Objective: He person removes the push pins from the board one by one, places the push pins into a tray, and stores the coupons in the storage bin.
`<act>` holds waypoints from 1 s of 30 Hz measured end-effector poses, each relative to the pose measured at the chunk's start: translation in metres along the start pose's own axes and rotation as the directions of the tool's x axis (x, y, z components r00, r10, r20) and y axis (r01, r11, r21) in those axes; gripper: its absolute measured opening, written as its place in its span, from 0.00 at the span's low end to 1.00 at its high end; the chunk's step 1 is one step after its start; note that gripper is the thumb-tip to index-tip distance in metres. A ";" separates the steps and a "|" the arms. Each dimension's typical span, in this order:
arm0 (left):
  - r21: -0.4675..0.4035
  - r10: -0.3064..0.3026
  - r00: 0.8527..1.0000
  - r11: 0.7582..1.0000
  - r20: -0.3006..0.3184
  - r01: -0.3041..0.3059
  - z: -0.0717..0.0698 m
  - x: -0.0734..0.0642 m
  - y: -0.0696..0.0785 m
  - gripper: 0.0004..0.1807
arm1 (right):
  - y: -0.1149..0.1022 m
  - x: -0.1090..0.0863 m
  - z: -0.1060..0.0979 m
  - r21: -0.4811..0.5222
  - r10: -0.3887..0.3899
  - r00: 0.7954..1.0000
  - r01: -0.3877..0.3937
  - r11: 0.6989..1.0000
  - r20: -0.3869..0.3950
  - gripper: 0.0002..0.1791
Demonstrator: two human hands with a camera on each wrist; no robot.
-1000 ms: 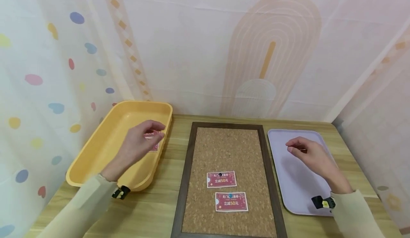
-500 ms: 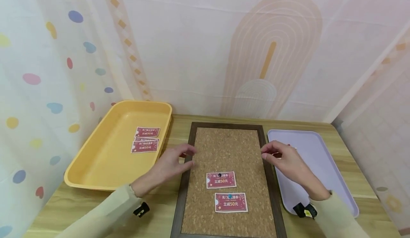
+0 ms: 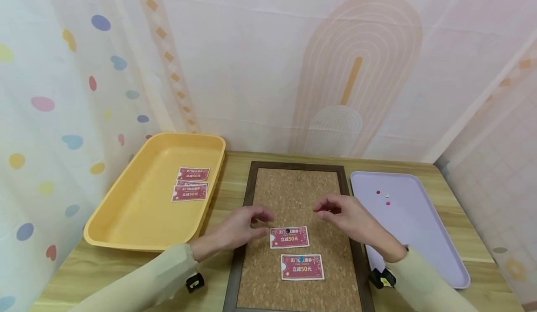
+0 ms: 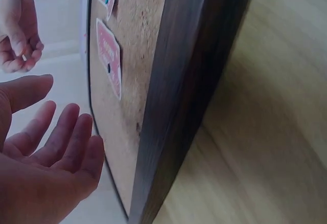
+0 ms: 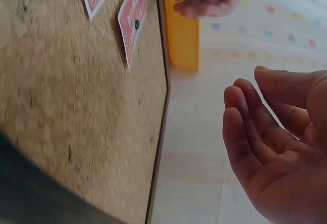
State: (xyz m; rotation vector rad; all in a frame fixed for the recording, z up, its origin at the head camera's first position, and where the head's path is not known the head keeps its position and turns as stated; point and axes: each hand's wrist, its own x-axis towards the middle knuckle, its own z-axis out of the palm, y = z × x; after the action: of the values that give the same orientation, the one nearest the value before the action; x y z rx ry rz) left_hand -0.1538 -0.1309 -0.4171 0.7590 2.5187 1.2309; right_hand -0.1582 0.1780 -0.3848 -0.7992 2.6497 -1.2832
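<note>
My left grip [image 3: 238,223] was empty, thumb and fingers parted and loosely bent, just beside the left end of the upper coupon [image 3: 290,240]; my right grip [image 3: 350,216] hung over the cork beyond that coupon's right end, its fingers curved, thumb apart from them, nothing to be seen in it. The upper coupon lay on the cork board [image 3: 293,186] between my hands; a black pin [image 3: 287,231] stood at its top middle, I judged to hold it while leaving the large print readable. Nearer me, the lower coupon [image 3: 302,270] had its blue pin [image 3: 301,258] in the same spot. Both coupons ran their long axes across the board, notched ends to my left, print upright towards me; the upper one tilted slightly, its right end farther off; the board's own long axis ran away from me. On the desk [image 3: 232,181], the yellow tray [image 3: 142,209] to my left held spare coupons [image 3: 189,192], also lengthwise left to right; the lilac tray [image 3: 415,237] to my right held small coloured pins [image 3: 388,203], likely split so each hand had its own supply.
</note>
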 end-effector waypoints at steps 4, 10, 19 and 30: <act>0.005 0.005 1.000 1.000 0.016 -0.005 0.004 0.004 -0.003 0.15 | -0.002 0.010 0.011 0.005 -0.042 0.998 0.042 0.999 0.050 0.05; 0.011 -0.008 1.000 1.000 0.025 0.008 0.003 0.012 -0.008 0.16 | -0.003 0.027 0.029 0.008 -0.062 0.990 0.062 0.998 0.130 0.07; 0.103 0.004 0.999 0.995 0.050 -0.009 0.008 0.024 -0.014 0.13 | 0.000 0.041 0.043 -0.075 0.025 0.967 -0.006 0.997 0.252 0.08; 0.259 0.029 0.993 0.964 0.114 -0.058 0.013 0.032 -0.011 0.11 | 0.011 0.053 0.053 -0.106 0.070 0.933 -0.034 0.994 0.354 0.03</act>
State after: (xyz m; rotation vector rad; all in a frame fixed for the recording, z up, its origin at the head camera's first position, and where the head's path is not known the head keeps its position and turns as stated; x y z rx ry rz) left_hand -0.1790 -0.1106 -0.4334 0.9178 2.6156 0.8506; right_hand -0.1921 0.1201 -0.4200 -0.8736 2.4350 -0.8981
